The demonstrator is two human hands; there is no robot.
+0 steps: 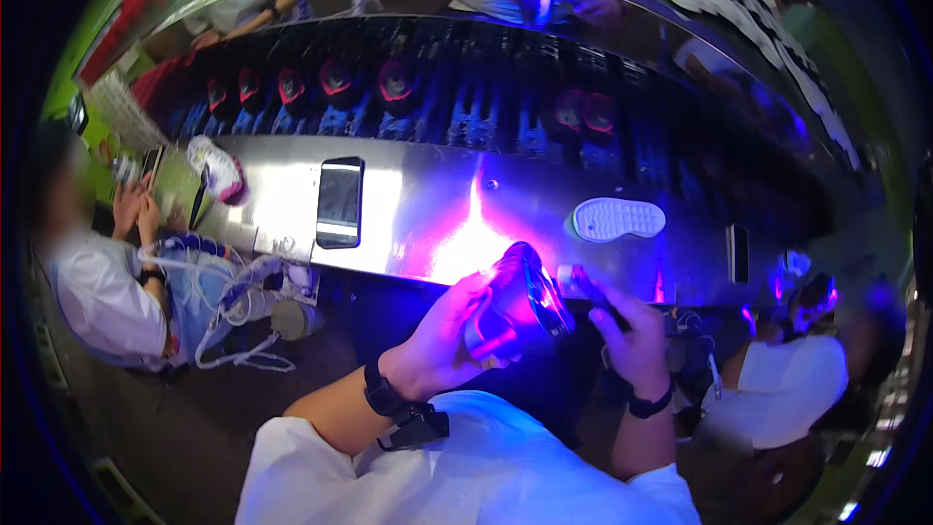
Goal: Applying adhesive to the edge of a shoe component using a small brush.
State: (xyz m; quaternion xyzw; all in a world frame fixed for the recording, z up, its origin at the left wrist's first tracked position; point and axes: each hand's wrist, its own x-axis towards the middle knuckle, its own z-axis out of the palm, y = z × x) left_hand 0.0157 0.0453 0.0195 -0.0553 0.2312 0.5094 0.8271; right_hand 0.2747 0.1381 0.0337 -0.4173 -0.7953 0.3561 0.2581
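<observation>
My left hand (442,335) is closed around a dark, glossy shoe upper (510,306), held tilted just off the bench's near edge. Strong purple light washes over it, so its true colour is hard to tell. Close to its right side, my right hand (634,340) grips a small brush (581,284) with a pale head and a dark handle. The pale head points at the upper; whether they touch I cannot tell. Beyond my right hand, a white shoe sole (619,220) lies tread up on the metal bench (408,219).
A phone (340,202) lies left on the bench, another phone (739,253) at the right. Behind runs a dark conveyor (466,122) carrying several red-lit shoe pieces. A white shoe (216,170) sits far left. Co-workers sit at both sides; white hoses (243,316) hang by the left one.
</observation>
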